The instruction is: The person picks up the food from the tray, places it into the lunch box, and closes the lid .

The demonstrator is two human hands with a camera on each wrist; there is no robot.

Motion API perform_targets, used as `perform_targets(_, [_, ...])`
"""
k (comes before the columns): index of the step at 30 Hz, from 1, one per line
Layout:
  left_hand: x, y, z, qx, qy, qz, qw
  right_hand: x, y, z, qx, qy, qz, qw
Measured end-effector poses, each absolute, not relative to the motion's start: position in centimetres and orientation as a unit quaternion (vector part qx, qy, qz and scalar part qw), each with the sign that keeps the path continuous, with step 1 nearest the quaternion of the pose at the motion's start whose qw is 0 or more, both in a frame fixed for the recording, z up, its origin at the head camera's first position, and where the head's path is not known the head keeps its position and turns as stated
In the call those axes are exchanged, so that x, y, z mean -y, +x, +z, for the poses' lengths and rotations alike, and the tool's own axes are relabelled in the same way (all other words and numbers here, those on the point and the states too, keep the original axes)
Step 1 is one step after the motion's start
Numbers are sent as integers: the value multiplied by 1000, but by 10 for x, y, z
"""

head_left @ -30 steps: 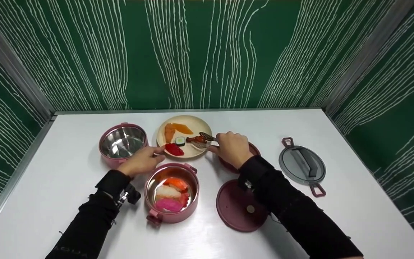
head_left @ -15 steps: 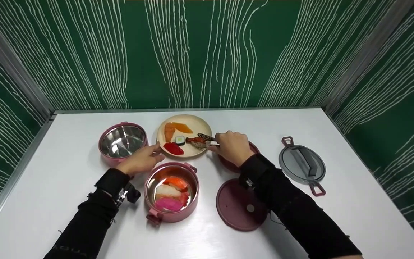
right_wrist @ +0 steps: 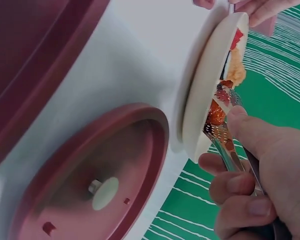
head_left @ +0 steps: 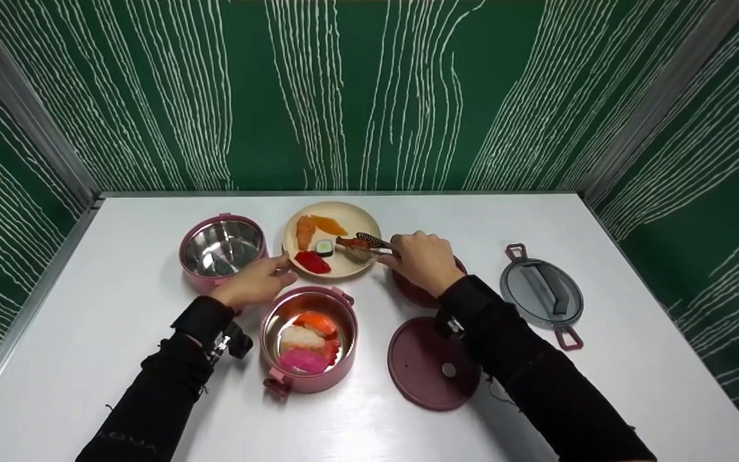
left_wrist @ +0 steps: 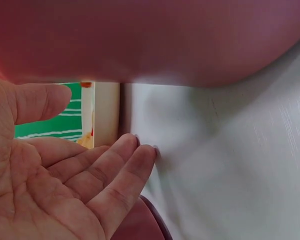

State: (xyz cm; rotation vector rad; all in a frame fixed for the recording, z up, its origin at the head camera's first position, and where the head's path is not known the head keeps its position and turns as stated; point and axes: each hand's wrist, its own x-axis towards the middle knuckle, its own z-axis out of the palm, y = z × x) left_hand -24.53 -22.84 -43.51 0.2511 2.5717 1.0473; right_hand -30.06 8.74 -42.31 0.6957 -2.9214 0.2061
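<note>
My right hand (head_left: 426, 260) grips metal tongs (right_wrist: 230, 155) with perforated ends. Their tips are around a reddish-brown drumstick (head_left: 351, 243) over the right part of a cream plate (head_left: 360, 221); whether it is lifted I cannot tell. Beside it on the plate are a sushi roll (head_left: 324, 248), a red piece (head_left: 313, 262), a crumbed orange piece (head_left: 305, 232) and a smooth orange slice (head_left: 329, 225). My left hand (head_left: 255, 282) has its fingertips at the plate's left edge, fingers loosely extended and thumb apart. Near it stands a pink pot (head_left: 310, 384) holding several sushi pieces.
Left of the plate stands another pink pot (head_left: 197, 281) with a bare steel inside. A maroon lid (head_left: 424, 369) lies at front right, and a second maroon lid (head_left: 416, 295) is partly under my right hand. A grey lid (head_left: 517, 289) with handles lies further right.
The tongs' ends have tilted and shifted slightly around the drumstick. My left fingertips have drawn back from beside the red piece to the plate's edge. The camera view has shifted a little.
</note>
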Motion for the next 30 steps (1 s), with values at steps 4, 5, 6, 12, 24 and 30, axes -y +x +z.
perform_targets(4, [227,-246,-434,-910,91,366,172,-93,-296,-419,966,234,87,73])
perform_targets(5, [227,-246,-434,-911,95,364,169,-95,-294,-418,965,235,90,75])
perform_targets(6, [227,-246,-434,-912,98,362,166,-96,-293,-416,964,236,93,76])
perform_targets(12, [228,-246,-436,-915,113,358,150,-103,-279,-411,956,255,116,85])
perform_targets(24, [231,-243,-439,-908,106,377,146,-102,-247,-398,936,299,161,98])
perform_targets(30, [235,-229,-436,-898,101,406,135,-104,-232,-394,919,334,183,105])
